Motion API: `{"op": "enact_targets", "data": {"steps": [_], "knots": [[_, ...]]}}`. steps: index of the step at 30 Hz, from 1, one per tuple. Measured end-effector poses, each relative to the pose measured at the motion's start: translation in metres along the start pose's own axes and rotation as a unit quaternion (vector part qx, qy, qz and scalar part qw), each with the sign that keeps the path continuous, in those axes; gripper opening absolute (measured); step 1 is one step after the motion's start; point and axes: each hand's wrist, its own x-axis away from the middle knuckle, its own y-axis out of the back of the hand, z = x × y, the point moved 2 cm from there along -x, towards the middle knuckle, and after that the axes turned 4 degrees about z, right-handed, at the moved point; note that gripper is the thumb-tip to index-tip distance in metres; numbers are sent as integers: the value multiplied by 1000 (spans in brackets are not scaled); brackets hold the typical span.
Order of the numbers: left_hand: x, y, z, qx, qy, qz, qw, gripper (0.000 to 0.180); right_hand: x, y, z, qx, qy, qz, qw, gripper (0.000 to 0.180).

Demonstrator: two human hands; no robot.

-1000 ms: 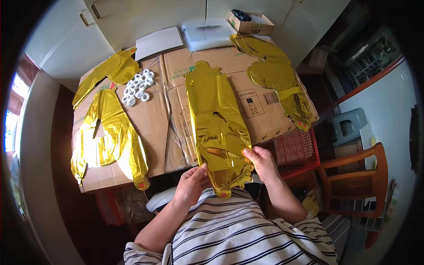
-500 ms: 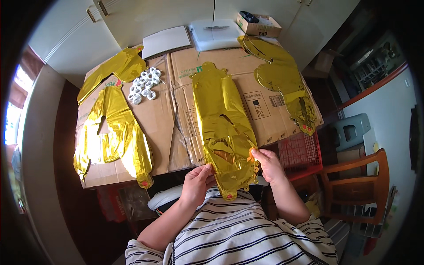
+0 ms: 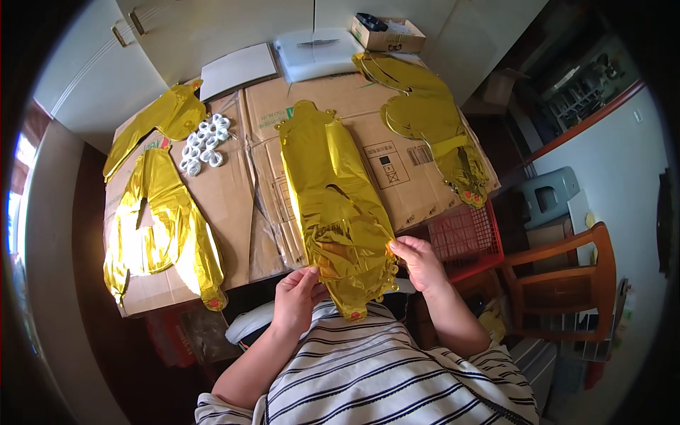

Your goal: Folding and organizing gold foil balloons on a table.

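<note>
A flat gold foil balloon (image 3: 326, 166) lies lengthwise at the middle of the cardboard-covered table, its near end hanging over the front edge toward me. My left hand (image 3: 296, 297) pinches its left side between thumb and fingers. On the opposite side, my right hand (image 3: 421, 264) pinches the balloon's edge near a small orange patch. Small round tabs line the near right edge, and a red spot marks the near tip. The foil between my hands is creased.
More gold foil balloons lie to the left (image 3: 163, 219) and right (image 3: 425, 117). Several small white rolls (image 3: 205, 145) sit beside the left ones. Behind are a white board (image 3: 237, 69), a clear plastic pack (image 3: 316, 53) and a small box (image 3: 388, 35). A red basket (image 3: 489, 237) and wooden chair (image 3: 556, 248) stand right.
The whole view has shifted, so the table and balloons sit farther left in the picture. Both hands keep their pinch on the balloon's sides.
</note>
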Motion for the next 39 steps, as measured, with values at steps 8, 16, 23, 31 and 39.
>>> {"op": "enact_targets", "data": {"steps": [8,16,23,31,39], "knots": [[2,2,-2,9,-14,-13,1000,18,1,-5,2,-120,-68,41,990,11],[3,3,-1,17,-7,-19,1000,19,1,-4,-2,-23,-61,45,997,10],[3,5,1,16,-15,-13,1000,17,-2,-7,3,-27,-60,24,998,12],[2,6,3,10,-23,-26,999,15,-5,-12,-1,33,5,6,999,16],[4,5,1,9,-31,-43,999,12,-2,-17,3,5,-17,-9,1000,19]]}}
